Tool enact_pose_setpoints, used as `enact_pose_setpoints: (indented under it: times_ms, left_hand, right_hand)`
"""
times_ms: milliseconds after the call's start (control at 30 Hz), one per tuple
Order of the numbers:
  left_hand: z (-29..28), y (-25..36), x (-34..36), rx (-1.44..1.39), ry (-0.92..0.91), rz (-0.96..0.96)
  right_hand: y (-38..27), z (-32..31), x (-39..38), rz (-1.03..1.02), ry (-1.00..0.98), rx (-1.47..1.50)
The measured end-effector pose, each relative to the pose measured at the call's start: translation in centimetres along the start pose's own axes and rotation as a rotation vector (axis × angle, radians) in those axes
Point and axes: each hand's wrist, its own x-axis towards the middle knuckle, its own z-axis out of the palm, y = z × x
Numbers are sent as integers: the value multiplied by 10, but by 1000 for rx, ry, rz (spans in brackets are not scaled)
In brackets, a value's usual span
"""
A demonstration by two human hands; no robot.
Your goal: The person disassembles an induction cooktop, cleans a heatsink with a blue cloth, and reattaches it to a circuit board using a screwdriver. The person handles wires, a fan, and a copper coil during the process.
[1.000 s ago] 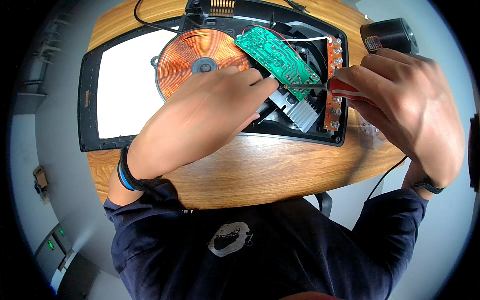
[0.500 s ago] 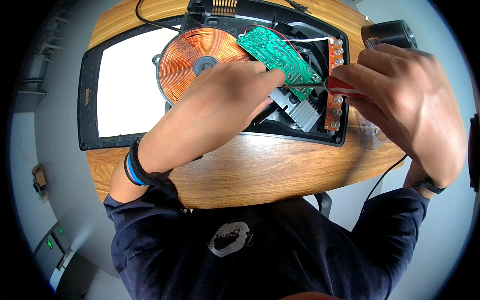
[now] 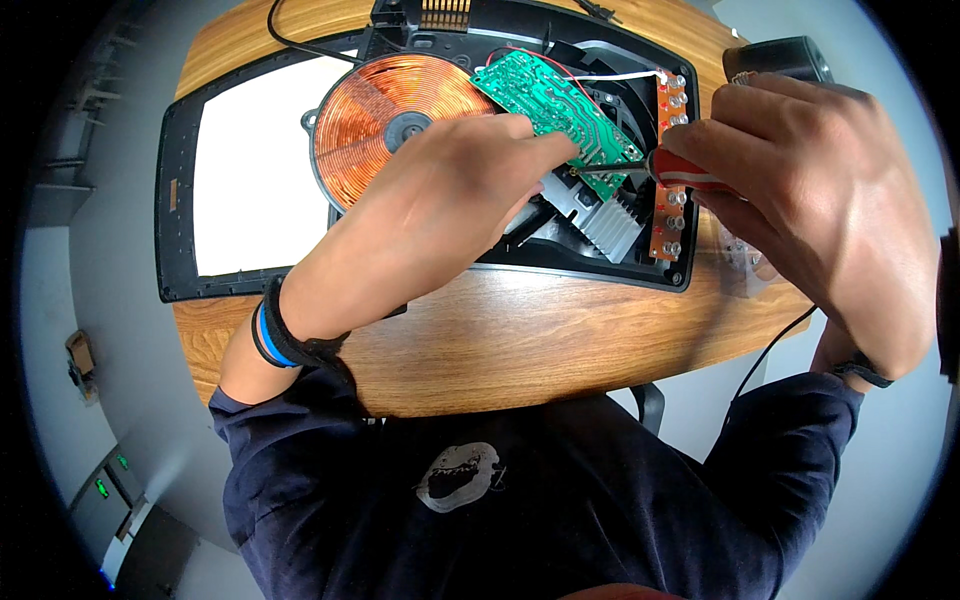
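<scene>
My right hand (image 3: 800,175) is closed around the red handle of a screwdriver (image 3: 685,172). Its shaft points left, with the tip at the lower edge of a green circuit board (image 3: 540,95), by a silver finned heat sink (image 3: 612,230). My left hand (image 3: 465,175) pinches the board's lower edge near that tip; the thumb is mostly hidden. The board lies tilted over an opened black appliance housing (image 3: 178,225), right of a flat copper coil (image 3: 355,130) that my left hand partly covers.
A narrow orange-brown board with round buttons (image 3: 664,235) runs along the housing's right end. Wires join the parts. A black rounded object (image 3: 790,60) and a clear plastic container (image 3: 738,265) sit right of the housing on the wooden table (image 3: 520,330).
My left fingertips have shifted slightly right along the board's edge. The screwdriver stays in nearly the same place, and the board has barely moved.
</scene>
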Motion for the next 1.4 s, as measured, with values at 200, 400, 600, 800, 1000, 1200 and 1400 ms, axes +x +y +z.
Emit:
enact_pose_setpoints:
  times_ms: [200,400,600,800,1000,1200,1400]
  left_hand:
    - [4,-3,-2,-6,52,33]
    - [7,-7,-1,-18,58,37]
    - [5,-1,-1,-58,55,26]
    - [8,-7,-5,-56,58,10]
    - [8,-9,-1,-75,64,57]
    - [6,-6,0,-91,3,-36]
    - [15,-12,8,-285,-31,-209]
  right_hand:
    - [-3,-1,4,-11,-19,-69]
    - [-2,0,13,-43,-31,-73]
    - [-1,0,13,-31,-6,-50]
    - [4,8,22,-71,49,-16]
    - [6,4,13,-43,93,61]
    - [15,4,3,-42,179,179]
    - [13,4,-5,-35,218,208]
